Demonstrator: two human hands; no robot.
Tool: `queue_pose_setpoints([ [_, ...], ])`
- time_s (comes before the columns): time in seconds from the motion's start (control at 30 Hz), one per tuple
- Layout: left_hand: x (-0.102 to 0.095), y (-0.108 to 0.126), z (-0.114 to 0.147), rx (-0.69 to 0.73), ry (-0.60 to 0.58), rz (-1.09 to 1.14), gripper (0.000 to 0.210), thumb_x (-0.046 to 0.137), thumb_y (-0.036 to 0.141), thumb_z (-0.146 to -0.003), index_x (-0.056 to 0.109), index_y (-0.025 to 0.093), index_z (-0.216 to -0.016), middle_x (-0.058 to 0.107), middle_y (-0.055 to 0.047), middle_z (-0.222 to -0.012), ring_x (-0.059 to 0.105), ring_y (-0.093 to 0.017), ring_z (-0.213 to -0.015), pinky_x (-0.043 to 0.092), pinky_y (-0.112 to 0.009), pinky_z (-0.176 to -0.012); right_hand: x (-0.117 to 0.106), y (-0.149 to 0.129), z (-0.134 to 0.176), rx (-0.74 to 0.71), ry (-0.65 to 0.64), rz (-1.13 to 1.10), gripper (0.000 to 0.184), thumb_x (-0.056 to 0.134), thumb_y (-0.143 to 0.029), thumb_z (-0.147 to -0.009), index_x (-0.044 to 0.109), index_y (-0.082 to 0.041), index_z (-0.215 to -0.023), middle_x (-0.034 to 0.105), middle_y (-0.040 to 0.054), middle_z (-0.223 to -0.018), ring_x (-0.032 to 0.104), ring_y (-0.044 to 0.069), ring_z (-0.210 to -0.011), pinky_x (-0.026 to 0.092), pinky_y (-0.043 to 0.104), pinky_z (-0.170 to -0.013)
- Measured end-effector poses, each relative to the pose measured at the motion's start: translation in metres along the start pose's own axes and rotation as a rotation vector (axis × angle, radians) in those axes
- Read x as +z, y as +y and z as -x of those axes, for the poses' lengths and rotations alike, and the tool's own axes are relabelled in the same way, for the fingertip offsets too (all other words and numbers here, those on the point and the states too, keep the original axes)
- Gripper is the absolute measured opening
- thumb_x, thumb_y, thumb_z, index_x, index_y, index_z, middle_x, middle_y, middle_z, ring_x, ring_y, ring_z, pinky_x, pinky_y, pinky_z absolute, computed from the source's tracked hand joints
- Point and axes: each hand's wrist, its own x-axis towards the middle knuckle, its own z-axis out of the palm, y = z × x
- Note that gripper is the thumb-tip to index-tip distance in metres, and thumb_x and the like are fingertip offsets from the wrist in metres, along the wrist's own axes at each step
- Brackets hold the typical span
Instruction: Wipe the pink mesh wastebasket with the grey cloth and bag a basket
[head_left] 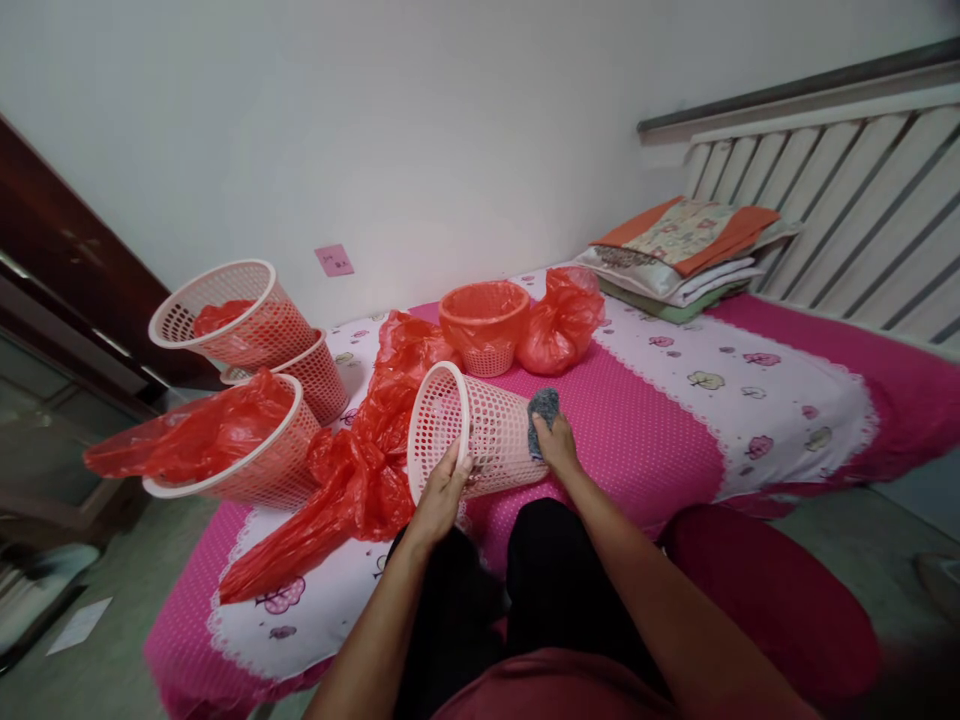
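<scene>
Pale wall (450, 130) behind; pink note (334, 260) stuck to it, writing too small to read. Radiator (847, 205) at far right, pipe (795, 85) above. Bed (652, 430) in front of you, its cover in magenta with dots and white bands of printed trees.

Basket (499, 430): pink, perforated, on its side at the bed's near edge, just beyond your knees, mouth toward your left. Your left hand (439, 495) grips its rim, thumb on the outer wall. Your right hand (556, 443) grasps a grey cloth (541, 410), held against the base end.

Behind the basket: an upright lined basket (491, 360) with red plastic inside, and just right of it a bunched red bag (559, 330). Left of the basket, crumpled red film (375, 460) trails toward the near edge. Further left, a tilted upper basket (281, 335) rests on a lower basket (322, 380); nearer you, a front basket (296, 462) lies tipped, red plastic spilling from its mouth.

Folded linens (690, 245) lie by the radiator. Dark red stool (765, 600) at your right.
</scene>
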Motion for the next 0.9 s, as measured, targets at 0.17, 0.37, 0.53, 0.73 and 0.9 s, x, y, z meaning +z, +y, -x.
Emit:
queue_pose_setpoints([
  [0.17, -0.001, -0.001, -0.003, -0.024, 0.001, 0.031, 0.069, 0.059, 0.061, -0.101, 0.053, 0.025, -0.160, 0.058, -0.011, -0.162, 0.052, -0.030, -0.152, 0.043, -0.047, -0.125, -0.006, 0.009, 0.025, -0.015, 0.019, -0.048, 0.052, 0.044, -0.044, -0.096, 0.075, -0.016, -0.127, 0.072, 0.0183, -0.132, 0.064, 0.033, -0.129, 0.047, 0.054, -0.118],
  [0.37, -0.001, -0.002, -0.012, -0.057, 0.039, 0.044, 0.070, 0.058, 0.062, -0.101, 0.051, 0.026, -0.160, 0.067, -0.013, -0.150, 0.066, -0.030, -0.137, 0.053, -0.047, -0.115, -0.010, 0.018, 0.046, 0.018, 0.015, -0.131, 0.055, 0.050, -0.046, -0.096, 0.071, -0.016, -0.137, 0.068, 0.0188, -0.143, 0.063, 0.034, -0.134, 0.048, 0.052, -0.119],
  [0.53, -0.013, -0.005, -0.013, 0.044, -0.072, -0.142, 0.072, 0.064, 0.053, -0.099, 0.047, 0.023, -0.163, 0.068, -0.014, -0.148, 0.068, -0.029, -0.133, 0.049, -0.049, -0.119, -0.010, 0.016, 0.044, 0.005, 0.035, -0.146, 0.053, 0.051, -0.044, -0.095, 0.073, -0.017, -0.133, 0.070, 0.0180, -0.139, 0.064, 0.034, -0.132, 0.048, 0.054, -0.118],
  [0.73, -0.021, -0.044, 0.014, 0.027, 0.125, -0.265, 0.063, 0.054, 0.058, -0.104, 0.054, 0.017, -0.151, 0.072, -0.018, -0.139, 0.071, -0.031, -0.128, 0.056, -0.045, -0.109, -0.005, 0.000, 0.038, -0.064, -0.043, -0.151, 0.054, 0.048, -0.046, -0.097, 0.075, -0.015, -0.131, 0.069, 0.0196, -0.139, 0.063, 0.035, -0.134, 0.046, 0.055, -0.120],
  [0.9, -0.004, -0.034, -0.001, 0.009, 0.268, -0.065, 0.066, 0.057, 0.072, -0.097, 0.060, 0.016, -0.133, 0.077, -0.011, -0.106, 0.078, -0.023, -0.087, 0.062, -0.035, -0.076, -0.008, -0.015, 0.033, -0.090, -0.018, -0.169, 0.054, 0.046, -0.045, -0.100, 0.071, -0.016, -0.137, 0.070, 0.0187, -0.140, 0.061, 0.034, -0.136, 0.046, 0.056, -0.119],
])
